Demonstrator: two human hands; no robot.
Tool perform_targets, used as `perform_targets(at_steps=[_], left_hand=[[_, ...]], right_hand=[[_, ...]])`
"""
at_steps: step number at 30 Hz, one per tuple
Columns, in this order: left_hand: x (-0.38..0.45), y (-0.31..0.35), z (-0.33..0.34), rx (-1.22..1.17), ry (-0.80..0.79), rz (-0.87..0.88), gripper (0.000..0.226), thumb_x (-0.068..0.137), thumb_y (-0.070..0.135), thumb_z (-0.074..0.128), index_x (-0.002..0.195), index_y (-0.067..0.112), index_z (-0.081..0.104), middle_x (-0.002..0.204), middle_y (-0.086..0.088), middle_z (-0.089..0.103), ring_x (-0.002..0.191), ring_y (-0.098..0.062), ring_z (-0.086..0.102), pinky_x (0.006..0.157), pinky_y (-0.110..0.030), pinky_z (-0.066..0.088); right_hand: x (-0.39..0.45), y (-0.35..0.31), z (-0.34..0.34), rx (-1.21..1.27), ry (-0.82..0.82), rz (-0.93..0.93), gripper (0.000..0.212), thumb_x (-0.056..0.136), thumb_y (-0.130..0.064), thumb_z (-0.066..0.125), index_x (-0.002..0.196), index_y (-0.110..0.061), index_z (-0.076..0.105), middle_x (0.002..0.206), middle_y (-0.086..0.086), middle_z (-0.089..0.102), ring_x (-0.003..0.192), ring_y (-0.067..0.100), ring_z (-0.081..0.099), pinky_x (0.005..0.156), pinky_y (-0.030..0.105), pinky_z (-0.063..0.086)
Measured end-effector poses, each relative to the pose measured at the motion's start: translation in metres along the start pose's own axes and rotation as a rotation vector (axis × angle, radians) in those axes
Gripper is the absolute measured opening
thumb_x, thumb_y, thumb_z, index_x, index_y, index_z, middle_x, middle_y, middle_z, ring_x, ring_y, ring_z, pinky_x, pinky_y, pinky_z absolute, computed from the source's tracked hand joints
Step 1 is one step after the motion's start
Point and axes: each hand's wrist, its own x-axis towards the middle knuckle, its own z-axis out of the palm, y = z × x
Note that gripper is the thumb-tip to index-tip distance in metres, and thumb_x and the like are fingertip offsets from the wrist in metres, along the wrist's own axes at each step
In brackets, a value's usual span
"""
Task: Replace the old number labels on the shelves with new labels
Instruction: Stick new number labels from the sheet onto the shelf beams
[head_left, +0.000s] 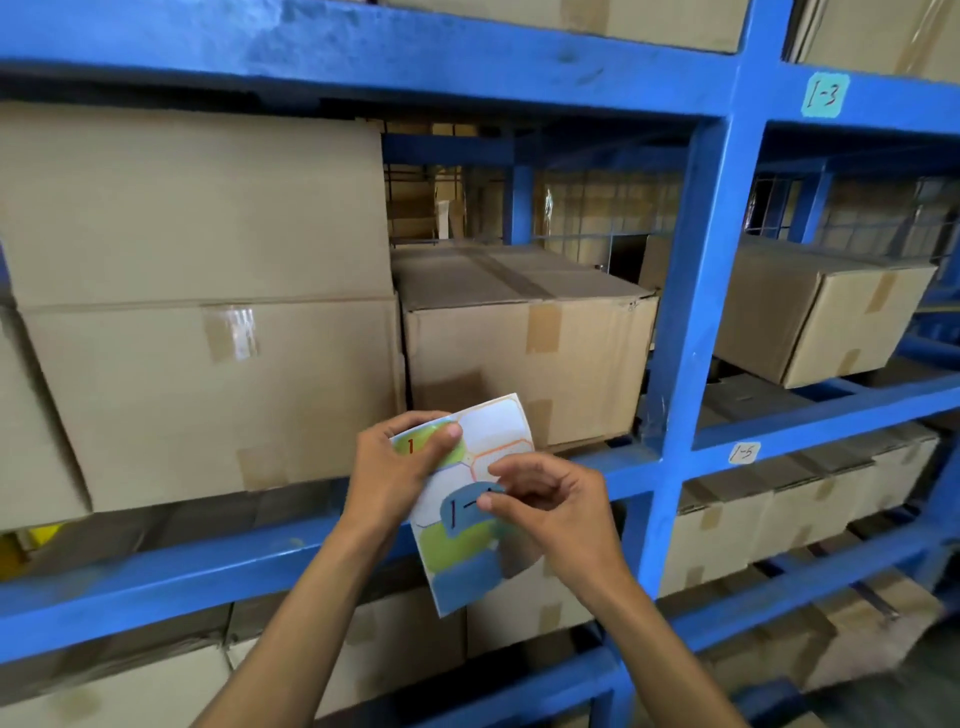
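Blue label (464, 512) marked "1-", partly lifted off sticker sheet (467, 499), pinched between thumb and forefinger of right hand (550, 512). Left hand (397, 467) grips sheet's upper left corner, thumb across green sticker bearing "1". Sheet held upright in front of blue shelf rack (691, 291), level with its middle beam. Teal label "1-3" (824, 94) stuck on upper beam at right; white label "1-5" (744, 453) on lower beam. Cardboard boxes (524, 343) fill shelves behind.
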Motion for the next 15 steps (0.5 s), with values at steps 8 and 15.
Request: perform_targets(at_steps=[8, 15], left_hand=[[-0.025, -0.057, -0.055, 0.286, 0.011, -0.036, 0.006, 0.079, 0.024, 0.081, 0.079, 0.028, 0.078, 0.073, 0.017, 0.076, 0.064, 0.006, 0.064, 0.057, -0.011, 0.049], [-0.042, -0.077, -0.074, 0.394, -0.041, -0.051, 0.005, 0.079, 0.028, 0.081, 0.076, 0.031, 0.078, 0.077, 0.019, 0.076, 0.067, 0.005, 0.066, 0.059, -0.01, 0.048]], right_hand=[[-0.006, 0.045, -0.02, 0.055, 0.191, 0.171, 0.022, 0.071, 0.004, 0.082, 0.07, -0.018, 0.078, 0.067, -0.001, 0.075, 0.062, 0.005, 0.068, 0.061, 0.015, 0.055], [0.004, 0.083, -0.023, 0.008, 0.237, 0.207, 0.018, 0.073, -0.002, 0.083, 0.075, -0.019, 0.077, 0.07, -0.003, 0.076, 0.063, 0.005, 0.068, 0.06, 0.016, 0.054]])
